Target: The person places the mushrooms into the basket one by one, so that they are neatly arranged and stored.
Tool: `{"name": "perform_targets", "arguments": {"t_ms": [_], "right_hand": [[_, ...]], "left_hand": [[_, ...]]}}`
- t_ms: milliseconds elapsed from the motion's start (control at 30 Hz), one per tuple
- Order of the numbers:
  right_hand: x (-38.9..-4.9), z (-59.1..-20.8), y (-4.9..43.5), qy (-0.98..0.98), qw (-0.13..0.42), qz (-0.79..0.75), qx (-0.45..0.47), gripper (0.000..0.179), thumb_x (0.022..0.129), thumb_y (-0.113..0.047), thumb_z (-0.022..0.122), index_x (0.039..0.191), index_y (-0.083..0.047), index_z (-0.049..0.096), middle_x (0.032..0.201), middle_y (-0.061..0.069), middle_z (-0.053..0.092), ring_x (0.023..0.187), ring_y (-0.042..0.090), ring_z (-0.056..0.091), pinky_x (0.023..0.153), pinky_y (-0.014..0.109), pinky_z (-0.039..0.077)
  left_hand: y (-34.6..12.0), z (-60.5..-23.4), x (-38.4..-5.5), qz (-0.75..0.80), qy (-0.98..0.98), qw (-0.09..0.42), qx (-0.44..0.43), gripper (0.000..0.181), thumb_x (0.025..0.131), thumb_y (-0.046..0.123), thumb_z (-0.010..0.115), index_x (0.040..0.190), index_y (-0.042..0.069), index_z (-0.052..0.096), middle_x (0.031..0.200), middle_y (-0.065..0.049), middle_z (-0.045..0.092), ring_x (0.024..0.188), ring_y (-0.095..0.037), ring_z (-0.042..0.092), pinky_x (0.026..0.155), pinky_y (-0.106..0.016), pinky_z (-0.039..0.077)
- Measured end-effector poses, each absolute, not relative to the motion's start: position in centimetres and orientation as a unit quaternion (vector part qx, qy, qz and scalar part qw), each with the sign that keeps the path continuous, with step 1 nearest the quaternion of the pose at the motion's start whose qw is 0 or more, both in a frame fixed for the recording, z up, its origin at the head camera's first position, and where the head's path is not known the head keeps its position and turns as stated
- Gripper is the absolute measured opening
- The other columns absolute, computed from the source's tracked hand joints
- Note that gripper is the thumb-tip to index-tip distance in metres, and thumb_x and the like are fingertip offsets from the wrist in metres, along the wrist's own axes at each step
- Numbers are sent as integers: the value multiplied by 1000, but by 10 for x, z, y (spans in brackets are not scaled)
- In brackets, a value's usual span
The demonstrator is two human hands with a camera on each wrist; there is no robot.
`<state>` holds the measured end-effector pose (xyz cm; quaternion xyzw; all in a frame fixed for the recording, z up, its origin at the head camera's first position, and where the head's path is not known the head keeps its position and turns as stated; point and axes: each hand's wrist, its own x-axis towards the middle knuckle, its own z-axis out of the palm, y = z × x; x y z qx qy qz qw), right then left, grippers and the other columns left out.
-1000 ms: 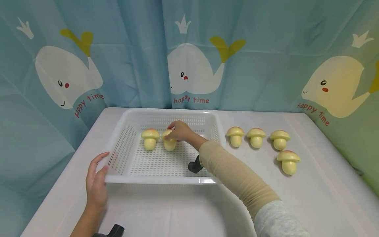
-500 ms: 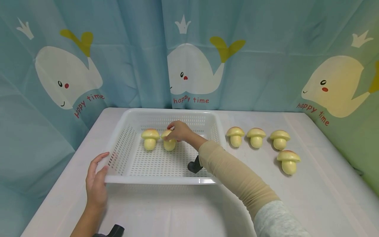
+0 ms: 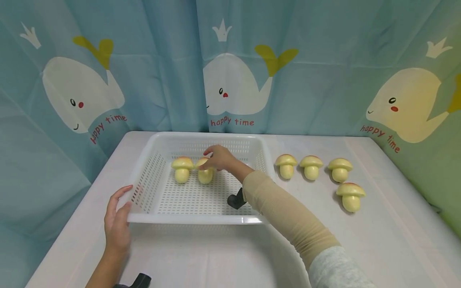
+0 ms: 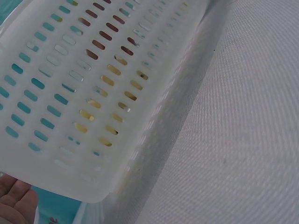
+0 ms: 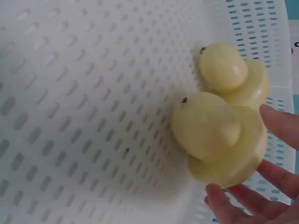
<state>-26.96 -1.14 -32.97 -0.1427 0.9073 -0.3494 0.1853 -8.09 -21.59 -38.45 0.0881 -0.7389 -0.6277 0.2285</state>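
Observation:
A white perforated plastic basket [image 3: 194,218] stands on the table, with two toy mushrooms inside. My left hand [image 3: 117,226] holds the basket's left rim near its front corner; some of its fingers [image 4: 21,196] show at the rim in the left wrist view. Inside the basket, my right hand [image 3: 220,158] is at the right-hand mushroom [image 3: 205,176], its fingers spread loosely about the cap. In the right wrist view the thumb [image 5: 280,123] and fingertips lie at the cap's edge; firm contact is hard to tell. The other mushroom [image 3: 182,169] lies just left of it.
Several more toy mushrooms lie on the white table [image 3: 381,240] right of the basket, among them a near one [image 3: 351,197] and a far one [image 3: 286,166]. A blue curtain [image 3: 173,80] with whale prints hangs behind. A black wrist device [image 3: 236,200] sits below the right forearm.
My right hand's fingers have loosened and lifted slightly around the mushroom, which has shifted a touch to the left. My left hand stays where it was on the basket rim.

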Motion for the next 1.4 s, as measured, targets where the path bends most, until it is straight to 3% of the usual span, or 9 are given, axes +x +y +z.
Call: {"name": "perform_targets", "arguments": {"t_ms": [267, 533, 767, 1133, 1400], "right_hand": [[-267, -311, 0, 907, 144, -362, -160, 50, 74, -25, 76, 118, -6, 61, 119, 14, 56, 103, 24, 54, 76, 31, 47], [-252, -289, 20, 890, 113, -401, -185, 39, 74, -24, 76, 109, -10, 65, 108, 6, 62, 101, 19, 55, 79, 32, 46], [-247, -282, 40, 873, 112, -433, -195, 41, 74, -20, 76, 112, -8, 63, 111, 10, 61, 103, 21, 56, 78, 30, 47], [-243, -273, 75, 868, 104, -448, -186, 42, 77, -18, 74, 115, -7, 61, 116, 10, 57, 108, 27, 54, 83, 34, 46], [-242, -271, 101, 871, 103, -454, -157, 44, 77, -19, 74, 117, -8, 60, 118, 10, 56, 107, 25, 55, 83, 35, 46]], "left_hand": [[-214, -386, -81, -631, -736, 229, 88, 40, 94, 12, 26, 131, 10, 42, 128, 2, 39, 108, -11, 45, 77, -15, 41], [-215, -387, -81, -631, -736, 227, 92, 41, 94, 11, 26, 131, 11, 42, 129, 1, 39, 107, -11, 45, 76, -14, 41], [-213, -385, -81, -630, -736, 233, 90, 42, 94, 10, 24, 132, 11, 42, 133, 2, 38, 113, -13, 42, 80, -15, 37], [-212, -385, -82, -626, -738, 235, 92, 42, 94, 10, 24, 131, 9, 41, 130, 4, 38, 110, -11, 42, 78, -17, 38], [-214, -385, -82, -623, -742, 223, 109, 42, 94, 12, 24, 132, 11, 41, 132, 4, 36, 111, -10, 41, 78, -16, 38]]}}
